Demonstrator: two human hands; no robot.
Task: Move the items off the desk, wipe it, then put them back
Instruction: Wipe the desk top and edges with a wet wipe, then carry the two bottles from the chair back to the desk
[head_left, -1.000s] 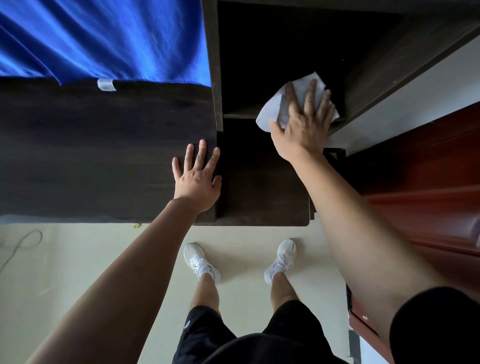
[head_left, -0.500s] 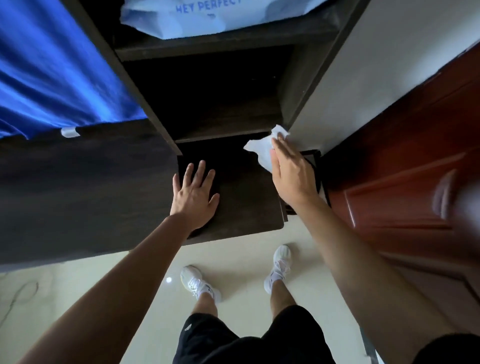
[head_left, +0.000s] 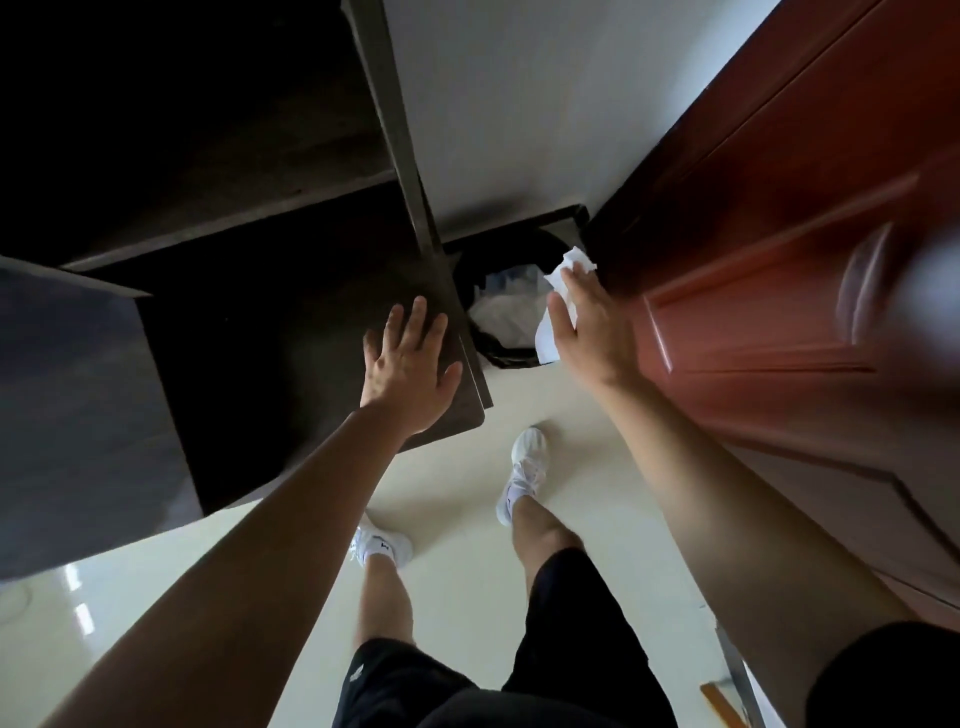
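The dark wooden desk (head_left: 249, 364) fills the left half of the view, with a shelf unit rising at its back. My left hand (head_left: 408, 366) lies flat, fingers spread, on the desk's right front corner. My right hand (head_left: 589, 327) holds a crumpled white wipe (head_left: 563, 283) off the desk's right side, above a black waste bin (head_left: 498, 353) lined with a bag and holding white rubbish. The bin stands on the floor between the desk's side panel and a door.
A reddish-brown wooden door (head_left: 779, 270) stands close on the right, its handle blurred. A white wall (head_left: 519, 104) lies behind the bin. Pale glossy floor (head_left: 457, 519) spreads below, with my legs and white shoes on it.
My right hand has carried the wipe off the desk surface and to the right, over the waste bin. The view has swung right. My left hand stays flat on the desk corner.
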